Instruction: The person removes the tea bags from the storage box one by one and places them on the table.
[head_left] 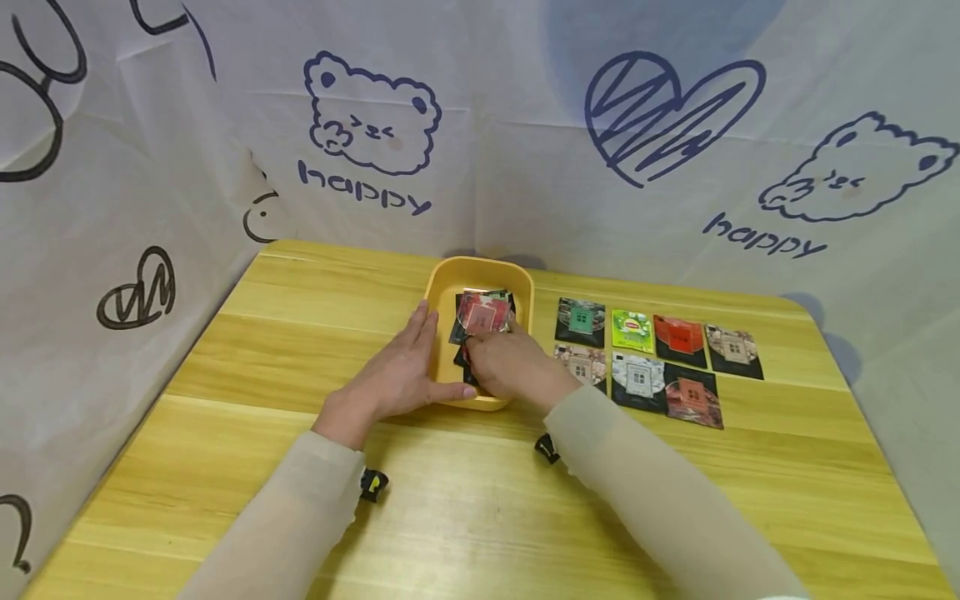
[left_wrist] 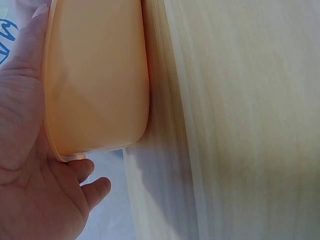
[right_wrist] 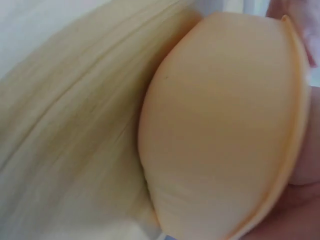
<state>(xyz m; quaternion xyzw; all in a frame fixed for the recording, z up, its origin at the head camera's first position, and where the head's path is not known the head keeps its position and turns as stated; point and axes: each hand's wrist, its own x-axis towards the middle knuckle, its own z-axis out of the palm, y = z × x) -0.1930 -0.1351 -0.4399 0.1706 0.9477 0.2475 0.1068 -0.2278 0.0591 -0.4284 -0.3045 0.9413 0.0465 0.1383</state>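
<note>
A yellow plastic tray (head_left: 442, 275) stands near the table's back edge, holding a jumble of tea sachets. On top of the pile lies a red and black sachet (head_left: 483, 310); darker sachets lie under it. My left hand (head_left: 396, 367) rests against the tray's left front corner, its fingers straight along the side and the thumb over the front rim. My right hand (head_left: 513, 362) reaches into the tray over the front rim, fingertips down among the sachets. I cannot tell whether those fingers pinch one. The right wrist view mostly shows the tray's outer wall (right_wrist: 215, 125).
To the tray's right, several sachets lie in two rows, among them a green one (head_left: 633, 331), a red one (head_left: 680, 340) and a white and black one (head_left: 638, 380). The wooden table (head_left: 465, 500) meets a white cloth (head_left: 517, 192) with drawings behind it.
</note>
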